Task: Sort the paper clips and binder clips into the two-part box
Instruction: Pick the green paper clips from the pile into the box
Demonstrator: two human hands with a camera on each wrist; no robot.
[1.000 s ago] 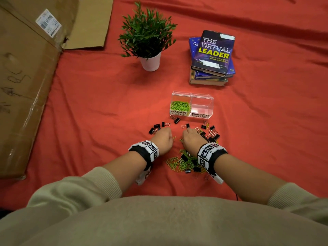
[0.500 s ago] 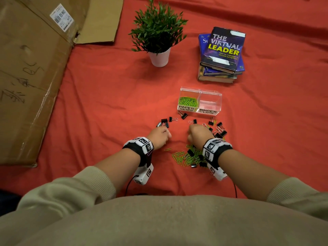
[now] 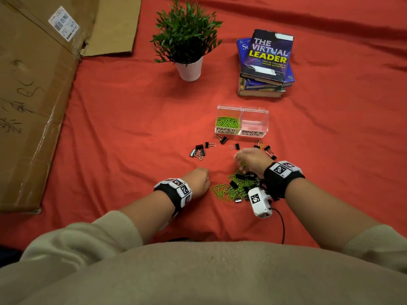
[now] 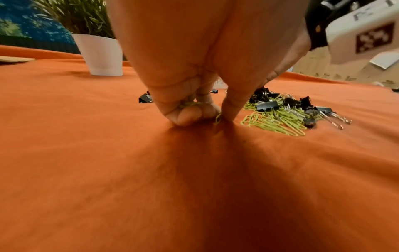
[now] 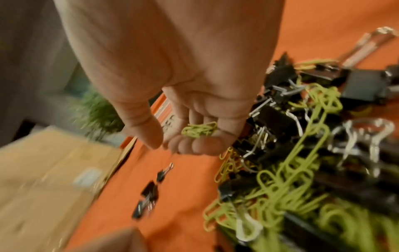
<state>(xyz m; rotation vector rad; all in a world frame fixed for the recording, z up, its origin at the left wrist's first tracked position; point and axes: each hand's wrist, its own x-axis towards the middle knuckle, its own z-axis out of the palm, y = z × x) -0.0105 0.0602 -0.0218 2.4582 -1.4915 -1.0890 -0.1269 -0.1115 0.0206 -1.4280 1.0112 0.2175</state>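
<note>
Paper clips [image 3: 236,186] light, thin, tangle-prone, pinch singly by wire loop; right hand [image 5: 187,136] cups several, left hand [image 4: 194,112] pinches one at pile's 9 o'clock.

Clear glossy plastic box [image 3: 253,112] on matt red cloth [image 3: 132,128].

Potted plant [image 3: 187,40], stacked books [image 3: 264,62], flattened cardboard [image 3: 33,95].

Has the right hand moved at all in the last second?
Yes. The right hand has lifted off the mixed pile and gone forward toward the two-part box, a few green paper clips in its curled fingers.
</note>
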